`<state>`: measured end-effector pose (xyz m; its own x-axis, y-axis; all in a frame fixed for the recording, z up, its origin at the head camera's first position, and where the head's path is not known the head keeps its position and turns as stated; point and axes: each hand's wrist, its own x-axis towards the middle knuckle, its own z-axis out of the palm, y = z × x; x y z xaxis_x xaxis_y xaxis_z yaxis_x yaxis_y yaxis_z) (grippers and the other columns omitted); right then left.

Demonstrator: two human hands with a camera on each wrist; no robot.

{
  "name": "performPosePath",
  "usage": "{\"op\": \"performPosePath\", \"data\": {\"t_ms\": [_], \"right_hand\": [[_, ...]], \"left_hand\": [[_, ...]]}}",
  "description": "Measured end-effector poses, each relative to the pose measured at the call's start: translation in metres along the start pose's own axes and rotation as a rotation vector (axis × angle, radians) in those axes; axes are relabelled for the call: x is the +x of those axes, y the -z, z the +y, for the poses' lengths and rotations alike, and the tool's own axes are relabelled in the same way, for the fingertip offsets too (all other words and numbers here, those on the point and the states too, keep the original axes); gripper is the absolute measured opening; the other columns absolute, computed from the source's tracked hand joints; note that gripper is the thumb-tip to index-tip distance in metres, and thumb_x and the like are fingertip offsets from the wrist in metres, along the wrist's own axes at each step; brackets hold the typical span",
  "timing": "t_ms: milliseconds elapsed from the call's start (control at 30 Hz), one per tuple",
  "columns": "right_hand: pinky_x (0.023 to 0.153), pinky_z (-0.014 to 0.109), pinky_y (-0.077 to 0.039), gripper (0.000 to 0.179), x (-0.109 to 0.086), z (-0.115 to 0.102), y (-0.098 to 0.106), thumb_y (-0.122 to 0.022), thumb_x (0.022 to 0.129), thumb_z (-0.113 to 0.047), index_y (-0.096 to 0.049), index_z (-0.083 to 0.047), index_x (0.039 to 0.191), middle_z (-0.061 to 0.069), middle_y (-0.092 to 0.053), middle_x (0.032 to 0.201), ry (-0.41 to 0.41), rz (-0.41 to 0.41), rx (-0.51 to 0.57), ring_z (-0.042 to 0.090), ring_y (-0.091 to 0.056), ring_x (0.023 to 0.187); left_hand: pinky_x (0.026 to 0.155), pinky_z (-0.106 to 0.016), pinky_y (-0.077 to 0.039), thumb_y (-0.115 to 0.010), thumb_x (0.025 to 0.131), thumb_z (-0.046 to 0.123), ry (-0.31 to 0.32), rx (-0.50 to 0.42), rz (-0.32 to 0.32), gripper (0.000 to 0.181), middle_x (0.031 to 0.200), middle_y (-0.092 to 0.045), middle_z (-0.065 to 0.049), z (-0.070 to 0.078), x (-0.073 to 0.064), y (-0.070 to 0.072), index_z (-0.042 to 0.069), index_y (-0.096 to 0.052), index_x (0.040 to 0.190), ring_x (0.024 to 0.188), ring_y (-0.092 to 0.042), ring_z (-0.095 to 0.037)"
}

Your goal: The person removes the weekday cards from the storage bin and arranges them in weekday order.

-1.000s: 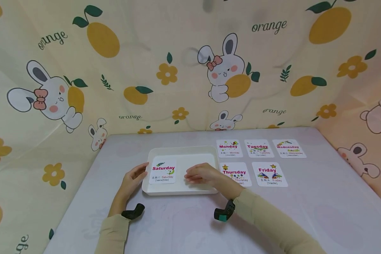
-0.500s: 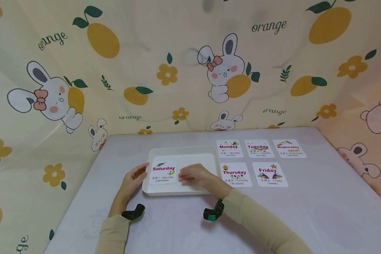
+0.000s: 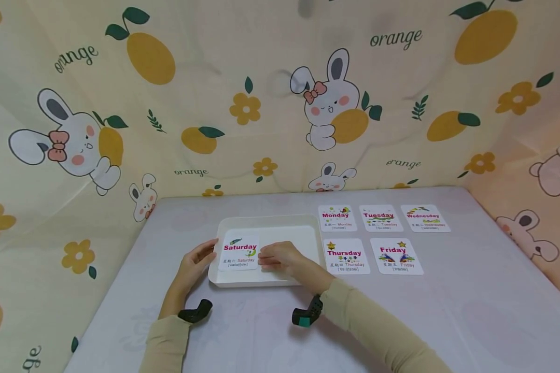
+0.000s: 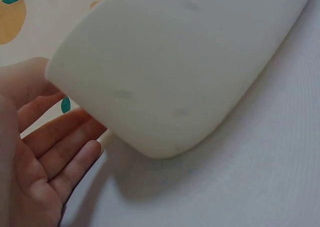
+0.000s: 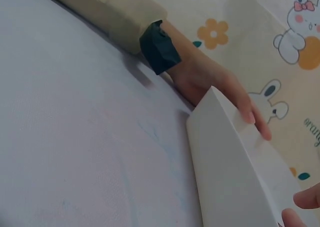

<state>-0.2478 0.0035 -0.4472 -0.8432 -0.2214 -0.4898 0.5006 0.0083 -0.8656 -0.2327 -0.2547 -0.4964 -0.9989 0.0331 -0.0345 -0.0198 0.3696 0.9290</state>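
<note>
A white tray (image 3: 273, 220) stands on the table, with a square Saturday card (image 3: 240, 256) lying in its left part. My left hand (image 3: 194, 267) is at the tray's left end; its fingertips touch the rim, and the left wrist view shows the other fingers (image 4: 65, 152) stretched out along the end wall. Over the tray, my right hand (image 3: 284, 259) has its fingertips right at the card's right edge. In the right wrist view only the fingertips (image 5: 309, 197) show, with a gap between them, low at the right.
To the tray's right lie the Monday (image 3: 337, 218), Tuesday (image 3: 380, 218) and Wednesday (image 3: 424, 218) cards in a back row. Thursday (image 3: 347, 259) and Friday (image 3: 396, 259) cards lie in front of them. A patterned cloth (image 3: 270, 72) rises behind the table.
My right hand has moved left across the tray to the Saturday card's right edge, uncovering the Thursday card. The left hand, tray and cards have stayed in place.
</note>
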Motion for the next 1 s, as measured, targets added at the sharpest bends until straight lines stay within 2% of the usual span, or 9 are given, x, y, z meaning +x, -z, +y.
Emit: {"op": "performPosePath", "data": {"t_ms": [267,533,633,767,833,1000], "right_hand": [[0.060,0.019,-0.057,0.029,0.000,0.001,-0.004,-0.062,0.089,-0.001,-0.062,0.008,0.116,0.017,-0.074,0.097,-0.030,0.050,0.046,0.009,-0.067,0.064],[0.057,0.016,-0.055,0.032,0.001,0.000,-0.012,-0.059,0.090,-0.002,-0.059,0.010,0.120,0.010,-0.068,0.082,-0.027,0.119,0.103,0.008,-0.064,0.058],[0.054,0.014,-0.053,0.036,0.000,0.000,-0.016,-0.058,0.087,0.002,-0.058,0.011,0.121,0.011,-0.065,0.082,-0.008,0.134,0.119,0.006,-0.061,0.054],[0.053,0.013,-0.051,0.039,-0.001,-0.001,-0.018,-0.056,0.083,0.005,-0.057,0.013,0.121,0.011,-0.062,0.083,0.008,0.145,0.128,0.005,-0.057,0.052],[0.053,0.013,-0.051,0.039,0.000,-0.001,-0.019,-0.057,0.082,0.005,-0.058,0.012,0.120,0.009,-0.061,0.080,0.002,0.154,0.121,0.005,-0.057,0.053],[0.051,0.012,-0.047,0.038,0.006,-0.001,-0.019,-0.059,0.083,0.002,-0.060,0.008,0.120,0.004,-0.060,0.072,-0.002,0.148,0.062,0.004,-0.053,0.051]], "left_hand": [[0.093,-0.004,-0.037,-0.057,0.097,0.026,0.001,-0.011,-0.005,0.046,0.148,-0.049,-0.010,0.002,-0.001,0.000,0.012,-0.049,0.140,0.137,-0.046,-0.027],[0.092,-0.002,-0.036,-0.057,0.097,0.025,-0.002,-0.017,-0.007,0.046,0.149,-0.048,-0.011,0.004,-0.002,-0.001,0.012,-0.048,0.141,0.137,-0.046,-0.028],[0.098,-0.008,-0.038,-0.057,0.097,0.027,0.001,-0.005,-0.008,0.047,0.148,-0.048,-0.011,0.003,-0.001,-0.001,0.012,-0.048,0.141,0.137,-0.045,-0.028],[0.109,-0.026,-0.040,-0.057,0.097,0.029,0.009,0.007,-0.008,0.047,0.149,-0.048,-0.009,0.001,0.001,-0.001,0.013,-0.049,0.141,0.137,-0.046,-0.027],[0.111,-0.031,-0.040,-0.057,0.097,0.028,0.013,0.012,-0.006,0.046,0.149,-0.048,-0.009,0.001,0.001,-0.001,0.013,-0.049,0.140,0.137,-0.046,-0.026],[0.110,-0.027,-0.040,-0.057,0.097,0.024,0.016,0.011,0.004,0.045,0.148,-0.049,-0.008,0.001,0.000,0.000,0.014,-0.050,0.140,0.136,-0.047,-0.026]]}}
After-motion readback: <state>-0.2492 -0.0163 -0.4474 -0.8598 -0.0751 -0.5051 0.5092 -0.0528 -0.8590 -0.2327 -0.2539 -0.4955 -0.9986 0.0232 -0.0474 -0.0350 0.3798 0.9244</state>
